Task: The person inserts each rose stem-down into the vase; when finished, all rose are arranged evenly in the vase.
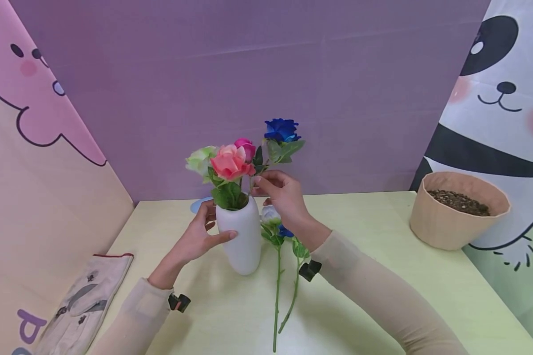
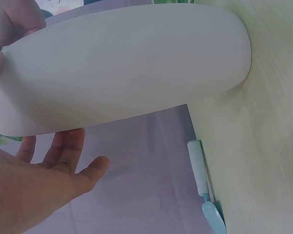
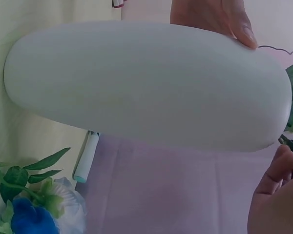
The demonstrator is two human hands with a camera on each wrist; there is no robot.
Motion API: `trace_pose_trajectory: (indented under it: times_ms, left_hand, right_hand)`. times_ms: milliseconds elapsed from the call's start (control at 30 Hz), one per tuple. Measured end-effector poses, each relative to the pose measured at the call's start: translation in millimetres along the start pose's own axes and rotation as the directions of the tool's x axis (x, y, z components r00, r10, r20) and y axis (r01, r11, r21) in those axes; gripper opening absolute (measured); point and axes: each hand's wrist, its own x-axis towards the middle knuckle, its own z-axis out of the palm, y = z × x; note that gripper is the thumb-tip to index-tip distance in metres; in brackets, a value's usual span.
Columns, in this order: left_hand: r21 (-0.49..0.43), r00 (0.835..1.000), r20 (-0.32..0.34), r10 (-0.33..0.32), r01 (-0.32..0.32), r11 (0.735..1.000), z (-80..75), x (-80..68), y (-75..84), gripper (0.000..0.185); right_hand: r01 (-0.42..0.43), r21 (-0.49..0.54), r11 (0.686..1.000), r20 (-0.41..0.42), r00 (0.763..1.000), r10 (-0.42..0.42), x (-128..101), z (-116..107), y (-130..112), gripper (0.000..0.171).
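Left hand curls around the smooth white ceramic vase, thumb across its front — vase upright mid-bench, toward the back edge. Right hand pinches the stem of the dark blue artificial rose at the vase mouth, beside the pink rose. Two loose stemmed flowers lie just right of the vase; tan soil pot at the right edge.
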Motion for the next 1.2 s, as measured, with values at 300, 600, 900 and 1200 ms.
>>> trace_pose_trajectory:
  times_ms: [300,600,900,1200]
  left_hand:
    - [-0.010,1.000,0.001,-0.005,0.005,1.000,-0.3,-0.6,0.4,0.085]
    - [-0.012,1.000,-0.011,0.010,-0.010,1.000,-0.4,0.7,-1.2,0.087]
    - [-0.017,1.000,-0.007,0.019,-0.020,1.000,-0.9,-1.5,-2.5,0.084]
    - [0.003,1.000,-0.003,0.026,-0.026,1.000,-2.8,-1.4,-3.9,0.082]
  right_hand:
    - [-0.048,-0.040,0.998,0.034,0.998,0.049,8.6,4.8,4.4,0.023]
    - [-0.084,-0.131,0.988,0.036,0.995,0.089,7.1,9.2,6.2,0.020]
    - [-0.124,-0.169,0.978,0.077,0.987,0.139,3.9,6.7,5.4,0.023]
    - [-0.111,-0.125,0.986,0.132,0.983,0.127,-0.4,-0.6,4.8,0.024]
